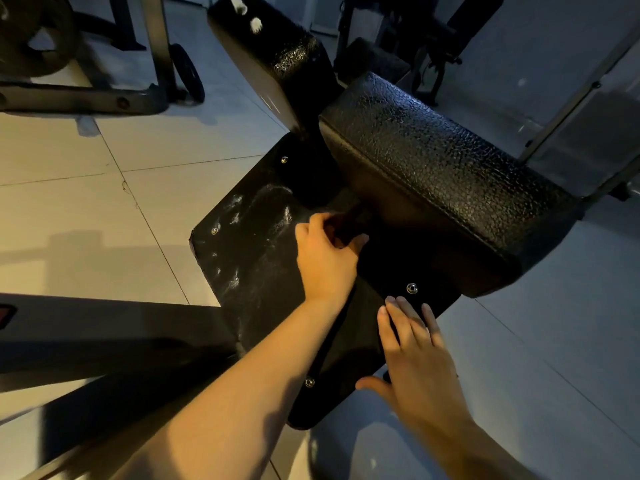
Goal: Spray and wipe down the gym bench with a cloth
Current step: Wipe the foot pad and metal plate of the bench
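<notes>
Gym bench (433, 174) occupies the centre of the head view, running from 6 o'clock up to 12 o'clock. Its large black textured pad sits at 2 o'clock from centre. A second black pad (277, 53) stands tilted at 12 o'clock and carries two white patches (256, 24) near its top end. Below both lies a flat black panel (249, 265), spreading from centre towards 7 o'clock. Pale streaks (235, 209) mark its 9 o'clock side, and metal studs (411, 288) are fixed near its corners. The left grip (327, 261) is at centre, on the panel just under the lower edge of the large pad. Its fingers and thumb are curled round a dark object (346, 225); whether that is a cloth or part of the frame cannot be told in this light. The right grip (420, 362) is at 5 o'clock, holding nothing, with straight fingers laid flat on the panel's near edge, their tips just below one stud. The two are near each other but apart. A dark metal beam (104, 327) crosses at 8 o'clock, beside the panel. A tiled floor (86, 202) shows at 9 o'clock. Further dark equipment, including a small wheel (188, 72), stands at 11 o'clock, blurred.
</notes>
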`<state>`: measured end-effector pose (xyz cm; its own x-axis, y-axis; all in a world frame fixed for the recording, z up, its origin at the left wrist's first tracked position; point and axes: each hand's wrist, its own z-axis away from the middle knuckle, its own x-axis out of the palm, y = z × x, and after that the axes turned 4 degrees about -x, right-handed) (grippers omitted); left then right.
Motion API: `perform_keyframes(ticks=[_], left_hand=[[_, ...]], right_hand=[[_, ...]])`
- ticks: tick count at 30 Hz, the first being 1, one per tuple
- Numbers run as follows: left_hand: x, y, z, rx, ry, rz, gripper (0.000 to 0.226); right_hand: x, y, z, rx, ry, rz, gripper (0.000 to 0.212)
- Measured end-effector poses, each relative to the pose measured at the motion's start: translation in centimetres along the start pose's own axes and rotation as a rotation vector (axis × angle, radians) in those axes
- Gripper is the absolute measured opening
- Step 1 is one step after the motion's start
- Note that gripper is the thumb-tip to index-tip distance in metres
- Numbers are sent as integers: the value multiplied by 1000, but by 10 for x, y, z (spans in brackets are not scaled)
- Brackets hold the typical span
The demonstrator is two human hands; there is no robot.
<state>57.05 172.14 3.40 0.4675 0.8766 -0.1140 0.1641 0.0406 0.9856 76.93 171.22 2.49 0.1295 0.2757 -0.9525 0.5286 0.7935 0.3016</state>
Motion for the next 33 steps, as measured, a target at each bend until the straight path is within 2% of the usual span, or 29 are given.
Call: perform_keyframes(ticks=[4,6,10,12,14,16,21,23,26,29,33], left_hand=[[-13,-13,-25,-229,136,1,63],[-12,-9,-18,-157,89,11,62],[2,3,8,115,-149,-50,53],[-1,3,-5,74,-76,-52,56],[-12,-4,-23,-81,37,-43,58],[-20,-10,-25,-157,58,-42,61],[-21,-15,17,88,-158,-79,55],[-36,-25,11,68,-77,-123,57],[-72,-53,-17,-112,52,-236,66],[-95,-69,-25,-187,7,-306,51],[-79,-52,6,-85,-99,-235,46]], right_hand=[[0,-1,0,13,-8,7,120],[-1,0,1,10,-12,-2,120],[-2,-1,-1,-2,14,6,119],[-2,-1,0,-2,31,19,118],[-1,0,1,-4,24,16,117],[2,0,2,-8,16,10,118],[3,2,-1,-11,27,11,118],[6,3,-1,-16,40,11,118],[7,3,-1,-21,41,12,117],[6,3,0,-29,53,-1,118],[7,2,1,-37,75,-8,118]])
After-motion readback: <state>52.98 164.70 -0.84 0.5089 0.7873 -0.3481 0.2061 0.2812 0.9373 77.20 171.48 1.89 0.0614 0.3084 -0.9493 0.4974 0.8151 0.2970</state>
